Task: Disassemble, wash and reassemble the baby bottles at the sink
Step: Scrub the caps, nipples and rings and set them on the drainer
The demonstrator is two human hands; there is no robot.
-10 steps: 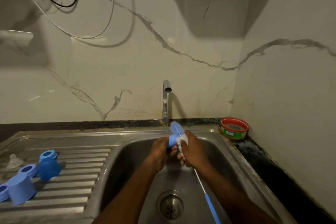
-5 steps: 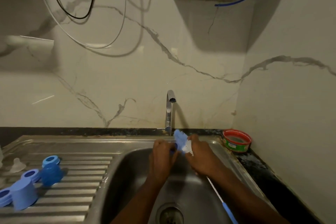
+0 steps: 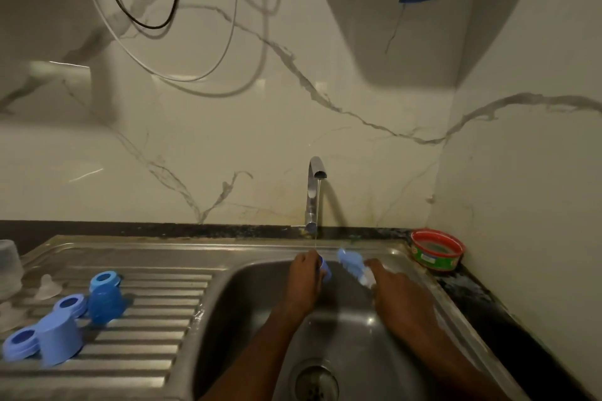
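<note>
Bottle parts [image 3: 62, 319] left of basin [image 3: 247, 309]

Your left hand [image 3: 304, 273] covers most of the small blue part [image 3: 325, 270] it grips, so you cannot tell what piece it is; your right hand [image 3: 395, 290] hides the bottle brush [image 3: 353, 265] handle; far left, a clear container [image 3: 9, 267] is cut by the edge.

Dim warm light, soft motion blur, wide-angle bending at edges, heavy shadows on the wall [image 3: 228, 146]
</note>
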